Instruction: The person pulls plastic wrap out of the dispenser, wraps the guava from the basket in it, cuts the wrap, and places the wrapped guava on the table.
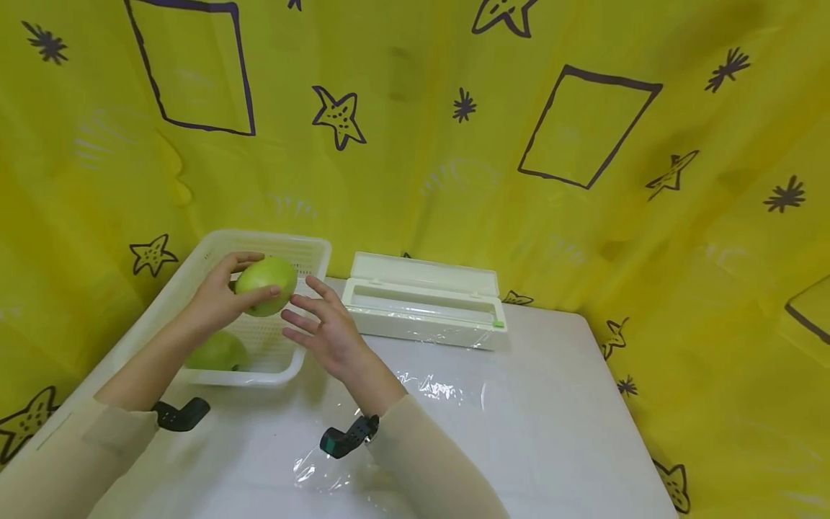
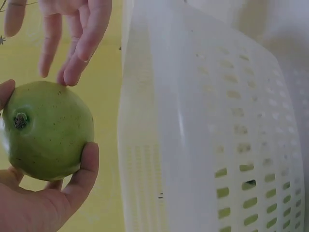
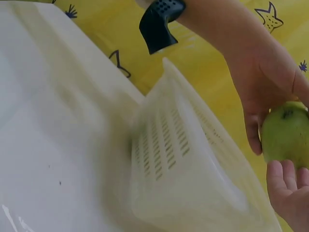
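Observation:
My left hand (image 1: 220, 295) grips a round green fruit (image 1: 269, 285) above the white basket. Its fingers and thumb curl round the fruit's sides. In the left wrist view the fruit (image 2: 50, 130) shows a brown stem end and small dark specks. My right hand (image 1: 331, 331) is beside it with fingers spread and loosely bent. The right fingertips (image 2: 72, 75) appear to touch the fruit's edge in that view. Inside the perforated white basket (image 1: 285, 378) lies another green fruit (image 1: 220, 351), partly hidden by my left forearm.
Right of the basket, a long white box (image 1: 421, 328) with its lid (image 1: 424, 272) raised holds a roll of clear film. Shiny clear film (image 1: 441, 389) lies on the white table (image 1: 551, 418). A yellow patterned curtain (image 1: 415, 180) hangs behind and around the table.

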A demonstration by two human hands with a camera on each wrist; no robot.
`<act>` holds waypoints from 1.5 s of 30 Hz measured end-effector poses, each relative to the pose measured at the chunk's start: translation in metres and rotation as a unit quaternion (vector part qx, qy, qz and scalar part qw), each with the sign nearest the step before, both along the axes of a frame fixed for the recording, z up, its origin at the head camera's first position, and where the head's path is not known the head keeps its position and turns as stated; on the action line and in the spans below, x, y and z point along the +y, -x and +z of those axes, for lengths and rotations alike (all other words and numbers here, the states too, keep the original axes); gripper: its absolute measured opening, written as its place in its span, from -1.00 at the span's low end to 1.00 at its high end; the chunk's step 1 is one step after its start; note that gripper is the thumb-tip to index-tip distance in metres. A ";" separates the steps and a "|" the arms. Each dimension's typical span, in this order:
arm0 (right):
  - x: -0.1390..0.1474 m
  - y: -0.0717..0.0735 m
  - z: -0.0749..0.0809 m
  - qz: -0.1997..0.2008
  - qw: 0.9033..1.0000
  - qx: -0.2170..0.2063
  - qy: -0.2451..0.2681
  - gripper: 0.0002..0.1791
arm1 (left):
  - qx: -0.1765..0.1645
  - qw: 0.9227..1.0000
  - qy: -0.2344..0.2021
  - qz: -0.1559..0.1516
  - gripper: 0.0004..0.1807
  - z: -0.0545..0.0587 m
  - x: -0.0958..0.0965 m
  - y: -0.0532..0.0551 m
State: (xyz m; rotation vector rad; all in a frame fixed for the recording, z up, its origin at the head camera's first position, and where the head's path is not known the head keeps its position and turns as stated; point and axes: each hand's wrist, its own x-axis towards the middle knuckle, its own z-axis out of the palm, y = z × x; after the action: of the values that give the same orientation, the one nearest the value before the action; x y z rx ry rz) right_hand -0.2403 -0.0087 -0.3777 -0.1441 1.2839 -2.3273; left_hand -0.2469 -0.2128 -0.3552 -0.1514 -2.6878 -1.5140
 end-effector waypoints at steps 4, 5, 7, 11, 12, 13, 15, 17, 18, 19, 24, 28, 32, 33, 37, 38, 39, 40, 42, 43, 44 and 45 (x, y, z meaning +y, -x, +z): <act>0.012 -0.001 -0.001 -0.006 1.000 0.013 -0.014 -0.37 | 0.004 1.000 -0.007 -0.022 -0.13 0.003 0.005 -0.007; 0.015 -0.001 -0.001 -0.010 1.000 0.021 -0.021 -0.38 | 0.006 1.000 -0.010 -0.029 -0.14 0.003 0.006 -0.009; 0.022 -0.002 -0.002 -0.018 0.999 0.037 -0.035 -0.39 | 0.010 0.999 -0.016 -0.043 -0.15 0.003 0.010 -0.011; 0.037 -0.002 -0.006 -0.022 0.997 0.053 -0.053 -0.33 | 0.016 0.997 -0.024 -0.066 -0.19 0.004 0.019 -0.016; 0.041 -0.002 -0.007 -0.020 0.997 0.053 -0.056 -0.31 | 0.017 0.997 -0.026 -0.072 -0.20 0.003 0.021 -0.017; 0.045 -0.002 -0.008 -0.017 0.997 0.053 -0.058 -0.29 | 0.017 0.996 -0.028 -0.078 -0.21 0.003 0.023 -0.018; 0.053 -0.001 -0.008 -0.014 0.996 0.056 -0.065 -0.25 | 0.016 0.995 -0.032 -0.089 -0.24 0.003 0.028 -0.020; 0.060 -0.001 -0.009 -0.014 0.996 0.061 -0.070 -0.24 | 0.014 0.994 -0.037 -0.101 -0.27 0.003 0.033 -0.021; 0.064 0.000 -0.009 -0.014 0.996 0.062 -0.070 -0.24 | 0.014 0.993 -0.040 -0.108 -0.29 0.003 0.035 -0.022; 0.067 0.000 -0.010 -0.013 0.995 0.065 -0.069 -0.25 | 0.014 0.992 -0.045 -0.114 -0.31 0.004 0.038 -0.023; 0.084 0.003 -0.013 0.002 0.995 0.075 -0.060 -0.35 | 0.005 0.986 -0.070 -0.150 -0.35 0.004 0.049 -0.028; 0.097 0.002 -0.017 0.026 0.994 0.088 -0.059 -0.36 | 0.001 0.978 -0.083 -0.192 -0.35 0.003 0.057 -0.034; 0.109 0.000 -0.021 0.064 0.991 0.105 -0.049 -0.21 | 0.025 0.965 -0.088 -0.246 -0.38 -0.002 0.065 -0.039; 0.112 0.000 -0.023 0.075 0.990 0.109 -0.048 -0.14 | 0.032 0.961 -0.090 -0.260 -0.39 -0.003 0.067 -0.040; 0.122 -0.003 -0.026 0.118 0.982 0.134 -0.057 -0.04 | 0.055 0.948 -0.089 -0.299 -0.40 -0.008 0.075 -0.042; 0.125 -0.003 -0.027 0.127 0.980 0.143 -0.060 -0.07 | 0.061 0.946 -0.091 -0.306 -0.40 -0.009 0.077 -0.042; 0.128 -0.004 -0.028 0.136 0.977 0.153 -0.064 -0.11 | 0.066 0.944 -0.091 -0.311 -0.39 -0.010 0.078 -0.041; 0.130 -0.004 -0.029 0.144 0.974 0.161 -0.065 -0.15 | 0.070 0.941 -0.091 -0.317 -0.39 -0.011 0.080 -0.041; 0.134 -0.003 -0.030 0.152 0.971 0.174 -0.068 -0.23 | 0.074 0.938 -0.095 -0.325 -0.37 -0.011 0.083 -0.041; 0.137 -0.003 -0.031 0.152 0.970 0.178 -0.070 -0.26 | 0.077 0.937 -0.094 -0.326 -0.37 -0.012 0.084 -0.041; 0.139 -0.004 -0.032 0.148 0.970 0.181 -0.073 -0.27 | 0.081 0.937 -0.092 -0.327 -0.36 -0.013 0.085 -0.041; 0.141 -0.005 -0.032 0.139 0.970 0.183 -0.076 -0.29 | 0.086 0.937 -0.089 -0.327 -0.36 -0.013 0.086 -0.040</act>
State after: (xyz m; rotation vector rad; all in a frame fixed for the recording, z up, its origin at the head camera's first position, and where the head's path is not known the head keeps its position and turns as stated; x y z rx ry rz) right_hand -0.2358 0.1325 -0.4092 -0.6848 1.4998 -2.0120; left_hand -0.2065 -0.1264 -0.3687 -1.2077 -2.4544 -1.7634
